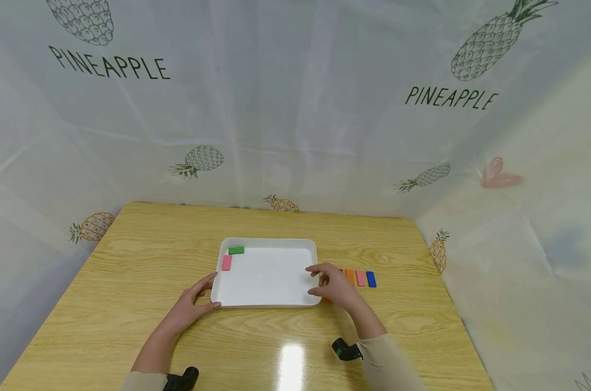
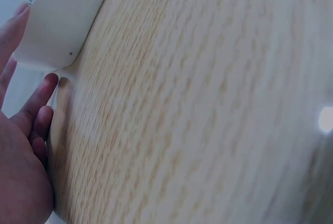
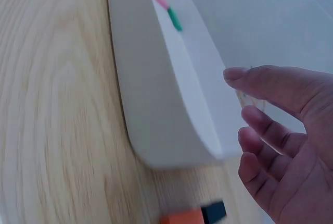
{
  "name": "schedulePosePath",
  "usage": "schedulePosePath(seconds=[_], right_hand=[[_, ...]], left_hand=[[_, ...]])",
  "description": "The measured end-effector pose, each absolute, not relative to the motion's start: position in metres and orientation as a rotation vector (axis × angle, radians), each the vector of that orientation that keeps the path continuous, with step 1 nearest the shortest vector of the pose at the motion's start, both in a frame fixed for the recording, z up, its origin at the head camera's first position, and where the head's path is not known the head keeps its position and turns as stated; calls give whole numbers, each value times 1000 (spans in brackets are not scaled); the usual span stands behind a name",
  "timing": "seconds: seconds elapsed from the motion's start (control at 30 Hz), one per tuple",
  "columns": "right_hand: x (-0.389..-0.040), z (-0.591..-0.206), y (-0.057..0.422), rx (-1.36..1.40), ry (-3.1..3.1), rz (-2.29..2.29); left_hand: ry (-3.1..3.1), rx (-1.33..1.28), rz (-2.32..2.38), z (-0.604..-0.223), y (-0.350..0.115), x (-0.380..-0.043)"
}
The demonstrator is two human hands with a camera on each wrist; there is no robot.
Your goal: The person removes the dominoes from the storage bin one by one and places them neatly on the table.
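A white rectangular tray lies on the table. Inside its far left corner are a green block and a pink block, flat and apart. My left hand rests at the tray's near left corner, fingers along the left side and thumb at the front, touching the outer wall. Over the tray's right edge hovers my right hand, thumb and index finger spread apart with nothing between them. In the right wrist view, its fingers are loosely bent beside the rim.
Right of the tray lie an orange block, a pink block and a blue block in a row. My right hand partly hides more orange-red pieces. A pineapple-print curtain hangs behind the wooden table.
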State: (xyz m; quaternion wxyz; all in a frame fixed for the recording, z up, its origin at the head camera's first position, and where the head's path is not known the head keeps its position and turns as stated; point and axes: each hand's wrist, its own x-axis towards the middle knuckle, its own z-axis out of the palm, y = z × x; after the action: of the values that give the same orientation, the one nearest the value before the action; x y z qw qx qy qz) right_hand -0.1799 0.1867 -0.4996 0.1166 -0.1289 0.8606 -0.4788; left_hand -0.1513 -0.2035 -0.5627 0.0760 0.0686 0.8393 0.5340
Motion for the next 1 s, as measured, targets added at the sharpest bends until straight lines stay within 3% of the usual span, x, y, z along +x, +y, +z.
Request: schedulePosePath(seconds=[1.0], right_hand=[[-219,-509,69,-495,2472,-1265]], left_hand=[[2468,143,1597,-557,-203,-150]])
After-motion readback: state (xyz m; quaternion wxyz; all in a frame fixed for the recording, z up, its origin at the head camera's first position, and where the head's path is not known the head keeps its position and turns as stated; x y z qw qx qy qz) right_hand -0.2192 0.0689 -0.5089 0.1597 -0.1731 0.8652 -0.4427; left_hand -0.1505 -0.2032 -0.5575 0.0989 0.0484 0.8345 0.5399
